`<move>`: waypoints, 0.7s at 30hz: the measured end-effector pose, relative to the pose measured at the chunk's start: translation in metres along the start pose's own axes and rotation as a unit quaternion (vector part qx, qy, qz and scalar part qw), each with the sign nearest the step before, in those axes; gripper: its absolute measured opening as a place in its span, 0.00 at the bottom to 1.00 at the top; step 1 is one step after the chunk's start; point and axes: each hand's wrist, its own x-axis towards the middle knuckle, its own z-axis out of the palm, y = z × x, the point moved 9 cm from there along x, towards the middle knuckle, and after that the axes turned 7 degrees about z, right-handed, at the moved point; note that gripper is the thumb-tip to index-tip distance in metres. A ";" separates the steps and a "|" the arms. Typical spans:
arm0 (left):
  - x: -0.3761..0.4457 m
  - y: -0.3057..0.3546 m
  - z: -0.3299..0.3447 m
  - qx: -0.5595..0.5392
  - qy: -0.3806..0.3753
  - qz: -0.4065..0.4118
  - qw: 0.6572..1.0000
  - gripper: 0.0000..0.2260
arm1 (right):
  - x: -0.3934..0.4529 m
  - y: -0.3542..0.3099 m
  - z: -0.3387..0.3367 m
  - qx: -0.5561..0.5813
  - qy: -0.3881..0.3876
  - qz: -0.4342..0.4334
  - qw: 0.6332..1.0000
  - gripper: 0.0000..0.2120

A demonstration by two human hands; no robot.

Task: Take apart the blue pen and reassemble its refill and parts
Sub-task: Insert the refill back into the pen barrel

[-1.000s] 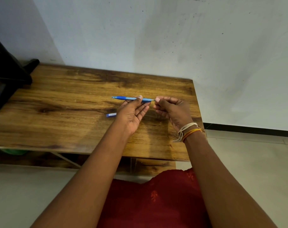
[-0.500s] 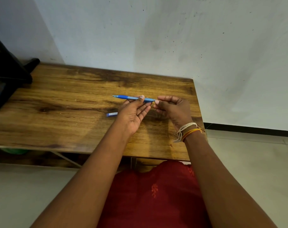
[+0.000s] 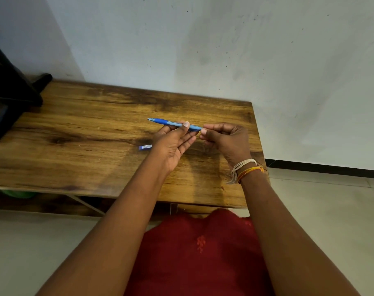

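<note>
The blue pen (image 3: 171, 123) is held level above the wooden table (image 3: 96, 129), its tip pointing left. My left hand (image 3: 173, 144) pinches the barrel near its middle, thumb on top. My right hand (image 3: 224, 139) grips the pen's right end with thumb and fingertips; what lies under those fingers is hidden. A small blue and white pen part (image 3: 145, 147) lies flat on the table just left of my left hand.
A black stand (image 3: 8, 90) sits at the table's far left. The table's right edge ends just beyond my right wrist, with tiled floor (image 3: 320, 210) beyond. A white wall rises behind. A lower shelf with something green (image 3: 17, 194) shows under the table.
Both hands have stayed almost in place; the pen has lifted very slightly and my right fingers have shifted a little on its end.
</note>
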 end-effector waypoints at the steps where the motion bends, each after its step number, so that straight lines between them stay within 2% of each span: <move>1: 0.000 0.000 0.000 0.002 -0.003 -0.001 1.000 0.03 | 0.000 0.000 0.000 0.005 -0.002 0.001 1.000 0.05; 14: 0.000 -0.001 -0.001 0.043 -0.005 -0.003 0.999 0.07 | 0.001 0.000 0.004 0.028 -0.023 0.011 0.999 0.06; 18: -0.002 -0.004 0.001 0.039 -0.006 -0.016 0.999 0.06 | 0.000 0.004 0.006 0.105 -0.021 0.044 0.993 0.08; 21: -0.003 -0.008 0.005 0.040 -0.008 -0.022 0.999 0.05 | -0.002 0.011 0.014 0.101 -0.036 0.070 0.992 0.12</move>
